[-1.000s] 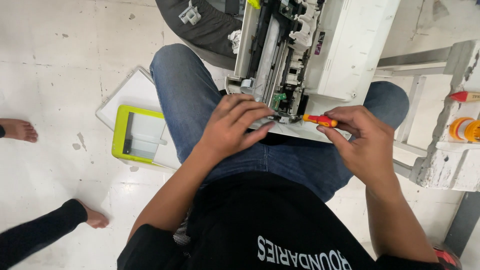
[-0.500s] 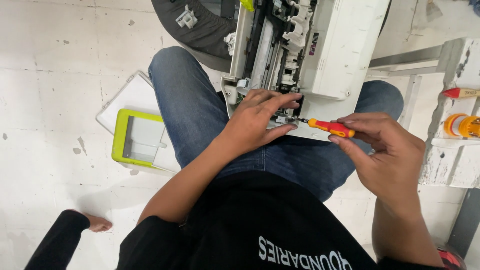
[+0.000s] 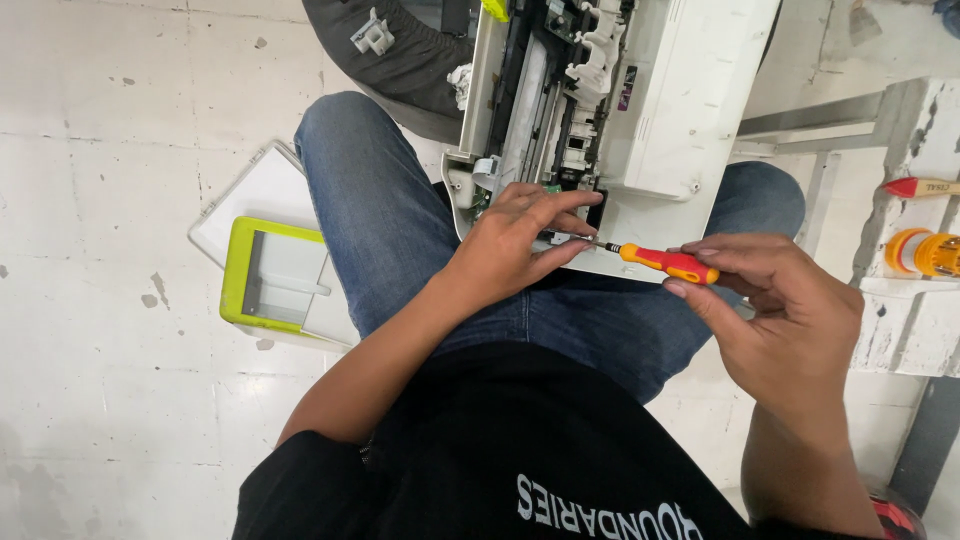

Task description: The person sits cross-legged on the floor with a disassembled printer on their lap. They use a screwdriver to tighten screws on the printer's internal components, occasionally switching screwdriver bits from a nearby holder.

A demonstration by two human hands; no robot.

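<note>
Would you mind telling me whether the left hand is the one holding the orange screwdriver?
No, the right hand pinches the orange screwdriver by its handle, while the left hand rests on the opened white printer.

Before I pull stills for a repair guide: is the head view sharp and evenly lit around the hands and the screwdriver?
Head view: soft, even light, no harsh shadows; the right hand, its grip on the orange screwdriver, and the left hand on the white printer look sharp; mild glare on the pale floor; wide-angle bending towards the edges.
</note>
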